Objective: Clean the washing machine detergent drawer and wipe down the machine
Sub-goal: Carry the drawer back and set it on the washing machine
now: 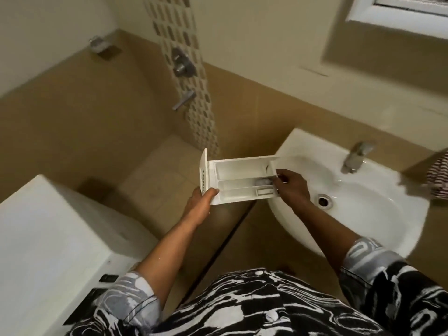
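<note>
The white detergent drawer (238, 174) is out of the machine and held level in the air, just left of the sink's rim. It has three long compartments and a front panel at its left end. My left hand (202, 198) grips the drawer's near left corner from below. My right hand (292, 185) holds the drawer's right end, fingers curled over the edge by a small round insert. The white washing machine (55, 241) stands at the lower left, its control panel partly hidden by my sleeve.
A white wash basin (358, 207) with a drain and a chrome tap (355, 157) is on the right. Shower fittings (181, 63) sit on the far tiled wall. A striped cloth (438, 178) hangs at the right edge. Beige floor tiles lie below the drawer.
</note>
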